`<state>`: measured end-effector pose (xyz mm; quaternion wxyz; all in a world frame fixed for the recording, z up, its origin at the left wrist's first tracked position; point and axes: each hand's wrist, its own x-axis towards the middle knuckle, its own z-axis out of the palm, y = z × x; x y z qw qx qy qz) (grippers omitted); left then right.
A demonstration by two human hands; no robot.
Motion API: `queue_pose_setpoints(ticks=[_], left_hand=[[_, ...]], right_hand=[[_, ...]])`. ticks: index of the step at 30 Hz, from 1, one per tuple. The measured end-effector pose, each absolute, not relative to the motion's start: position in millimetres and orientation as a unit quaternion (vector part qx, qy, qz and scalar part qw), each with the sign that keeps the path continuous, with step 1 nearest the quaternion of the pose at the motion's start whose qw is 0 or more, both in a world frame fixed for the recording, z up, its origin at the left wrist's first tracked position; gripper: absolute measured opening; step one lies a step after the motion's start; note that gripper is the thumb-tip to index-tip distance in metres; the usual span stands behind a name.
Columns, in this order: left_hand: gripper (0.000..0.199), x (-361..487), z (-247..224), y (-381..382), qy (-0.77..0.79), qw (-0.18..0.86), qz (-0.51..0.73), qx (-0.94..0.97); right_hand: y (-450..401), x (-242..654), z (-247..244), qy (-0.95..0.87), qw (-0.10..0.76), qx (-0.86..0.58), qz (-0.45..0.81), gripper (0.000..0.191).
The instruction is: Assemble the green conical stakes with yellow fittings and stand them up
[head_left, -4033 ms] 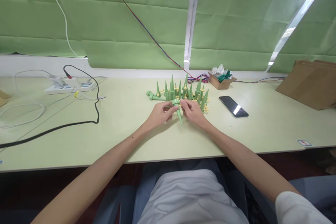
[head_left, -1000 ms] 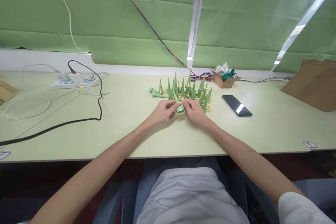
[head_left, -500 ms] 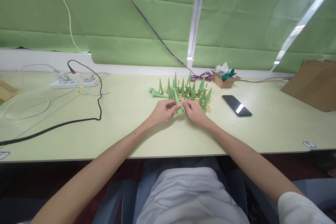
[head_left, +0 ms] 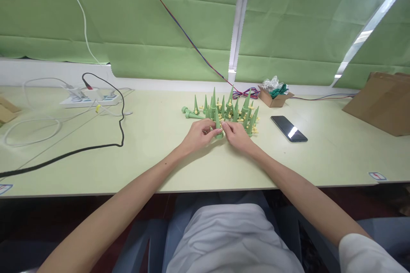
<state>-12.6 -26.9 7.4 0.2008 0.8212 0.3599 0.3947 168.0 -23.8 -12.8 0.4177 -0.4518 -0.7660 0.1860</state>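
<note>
Green spike (head_left: pixel 218 125): between my hands, tip up, set back from the middle of the counter's (head_left: pixel 320 160) near edge; I can't tell whether its base touches down.
Left hand (head_left: pixel 197 135): thumb and fingers pinching the spike low.
Right hand (head_left: pixel 237 133): fingertips bunched at the spike's side; what they grip is hidden.
Steady work: I'd judge a firm left pinch best, so that the spike won't tilt under right-hand pressure.
Other spikes (head_left: pixel 246 104): clustered just beyond, mostly upright.
Phone (head_left: pixel 288 129): right of them.
</note>
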Motion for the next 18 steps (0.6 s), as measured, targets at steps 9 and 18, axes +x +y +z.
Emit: queue_pose_setpoints(ticks=[9, 18], left_hand=[[0.028, -14.3, 4.6, -27.3, 0.337, 0.205, 0.396, 0.829], [0.029, -9.9, 5.8, -27.1, 0.380, 0.303, 0.402, 0.776]], right_hand=[[-25.3, 167.9, -9.9, -0.761, 0.413, -0.456, 0.203, 0.044], [-22.7, 167.0, -12.8, -0.727, 0.451, -0.471, 0.215, 0.049]])
